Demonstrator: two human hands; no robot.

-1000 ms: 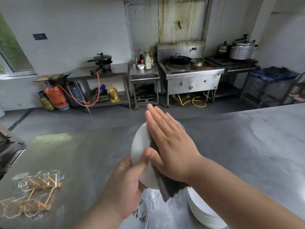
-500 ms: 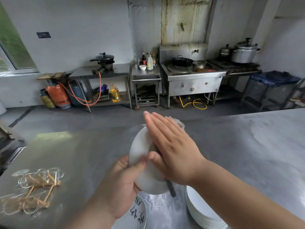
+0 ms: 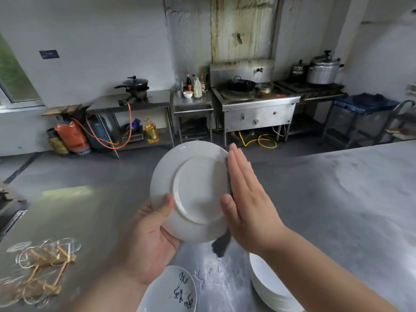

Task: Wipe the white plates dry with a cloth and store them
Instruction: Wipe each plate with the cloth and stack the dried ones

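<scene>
Glossy round plate (image 3: 198, 188) in curled left fingers (image 3: 165, 206), dark cloth (image 3: 221, 245) under flat right fingers (image 3: 238, 172)

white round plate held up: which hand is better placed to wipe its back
Right hand: flat on the dark grey cloth at the edge of the white round plate; the left hand grips the rim.

Bare left hand (image 3: 146, 242), bare right hand (image 3: 249, 210)
</scene>
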